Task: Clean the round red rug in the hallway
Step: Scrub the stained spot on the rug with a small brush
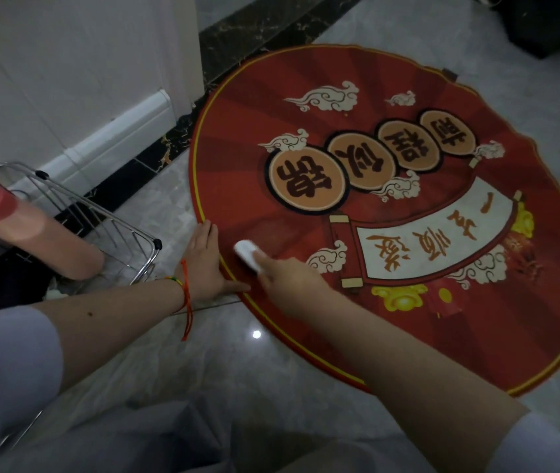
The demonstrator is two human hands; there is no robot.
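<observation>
Round red rug [391, 213] lies flat on marble floor [237, 363]; yellow-trimmed.

Rug [408, 302]: red, darker ray stripes, yellow rim line, cream clouds, tan discs with dark brown characters, white scroll with orange characters, yellow ornaments. Floor [203, 353]: grey marble, black veined border. Wrist cords [184, 288]: red, yellow, green. Bottle [15, 223]: pinkish, red cap.

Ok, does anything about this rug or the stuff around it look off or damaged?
The red rug has a wavy, frayed far and right edge, unlike its smooth near edge. The bottle lies tilted in the wire basket, not upright. No spill shows.
</observation>
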